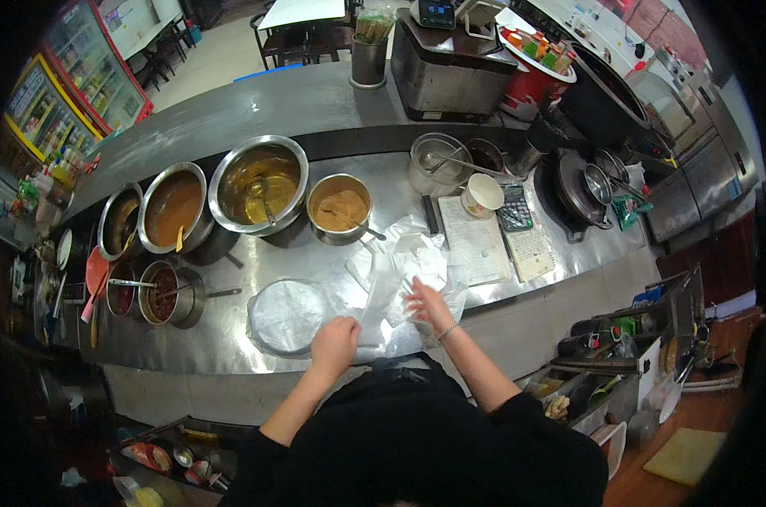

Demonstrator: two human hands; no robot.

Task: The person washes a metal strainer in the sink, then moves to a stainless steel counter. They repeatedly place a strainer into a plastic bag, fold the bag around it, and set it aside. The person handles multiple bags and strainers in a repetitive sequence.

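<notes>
My left hand (334, 344), its fingers closed, pinches the edge of a clear plastic bag (371, 310) over the steel counter. Beside it on the left lies a round metal bowl or plate covered in thin plastic film (291, 315). My right hand (430, 307) is over a loose pile of white and clear plastic bags (417, 260), its fingers apart; whether it touches them is hard to tell. Above the pile stands a steel pot of brown powder (338, 206) with a spoon in it.
Steel bowls of sauce (172, 206) and oily liquid (259, 187) line the back left. Small pots of red sauce (164, 293) stand nearer. On the right lie a notebook (475, 241), a calculator (514, 208) and a paper cup (482, 195). A dark pan (570, 190) is farther right.
</notes>
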